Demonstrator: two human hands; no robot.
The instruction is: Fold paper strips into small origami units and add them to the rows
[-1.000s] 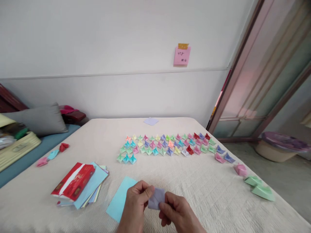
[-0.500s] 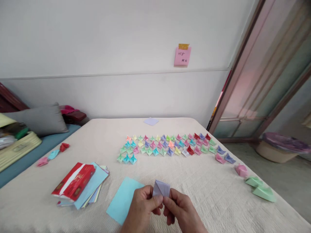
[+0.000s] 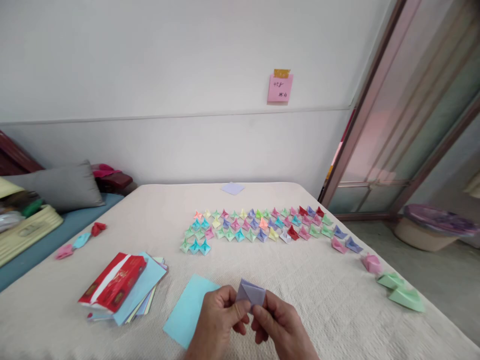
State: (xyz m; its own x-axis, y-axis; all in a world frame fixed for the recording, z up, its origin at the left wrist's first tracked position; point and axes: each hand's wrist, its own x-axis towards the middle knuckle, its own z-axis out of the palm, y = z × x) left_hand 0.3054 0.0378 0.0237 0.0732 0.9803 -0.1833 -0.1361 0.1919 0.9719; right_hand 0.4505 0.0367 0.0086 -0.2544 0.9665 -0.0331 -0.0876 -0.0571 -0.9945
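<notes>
1. Head view: from my remote seat I see the left hand (image 3: pixel 219 316) and the right hand (image 3: pixel 279 317) close together at the near edge, both on a folded lavender paper (image 3: pixel 252 292).
2. I read the left grip as a pinch: the thumb presses the paper's near left corner, the fingers curled behind it.
3. I read the right grip as a pinch too, thumb on the near right part of the same paper.
4. I find that paper between the 2 hands, over the near middle of a cream textured cover (image 3: pixel 318 292), with a diagonal fold line across its face.
5. Just left of the left hand I see a light-blue sheet (image 3: pixel 187 310) lying flat, partly hidden by that hand.
6. Farther left, I have a red tissue pack (image 3: pixel 116 280) on top of a stack of coloured paper (image 3: pixel 150 280).
7. Beyond the hands I see rows of small origami pieces (image 3: pixel 239 234) in many colours; the nearest short row, at the left end, has 3.
8. At the right edge I spot 2 green folded papers (image 3: pixel 406 298) and a pink folded paper (image 3: pixel 371 263) just beyond them.
9. At the far edge I see a lavender sheet (image 3: pixel 233 188), and on the wall a pink note (image 3: pixel 279 89) under tape (image 3: pixel 282 73).
</notes>
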